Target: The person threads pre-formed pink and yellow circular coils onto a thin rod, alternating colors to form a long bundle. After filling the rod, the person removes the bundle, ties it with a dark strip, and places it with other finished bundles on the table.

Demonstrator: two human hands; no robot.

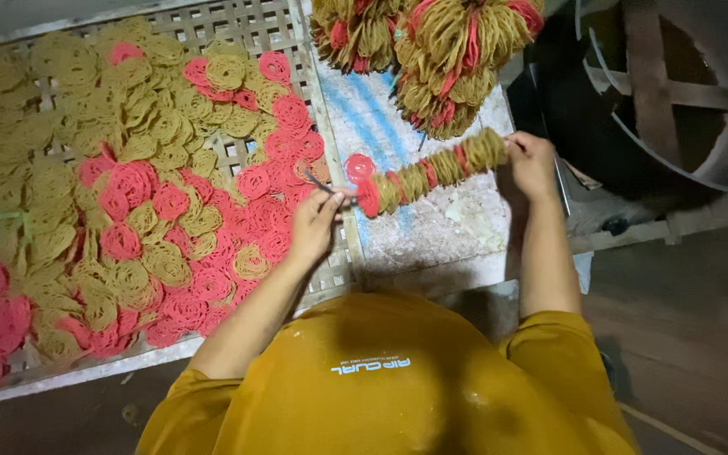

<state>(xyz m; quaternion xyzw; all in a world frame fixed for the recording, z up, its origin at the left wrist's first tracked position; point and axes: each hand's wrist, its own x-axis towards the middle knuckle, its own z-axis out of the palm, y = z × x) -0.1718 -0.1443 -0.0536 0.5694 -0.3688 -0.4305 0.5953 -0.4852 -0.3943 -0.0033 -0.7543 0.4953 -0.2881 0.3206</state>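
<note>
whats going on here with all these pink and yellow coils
A person in a mustard shirt holds a string of threaded coils between both hands. The left hand pinches the end with the needle and a pink coil, and the right hand grips the far end. Loose coils cover the lattice tray, and finished bundles hang above.

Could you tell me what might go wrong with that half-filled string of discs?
The string hangs in the air between the left hand and right hand, so a slack grip could let discs slide off. The thin discs look brittle and might crack. Finished bundles hang close above and could snag.
</note>
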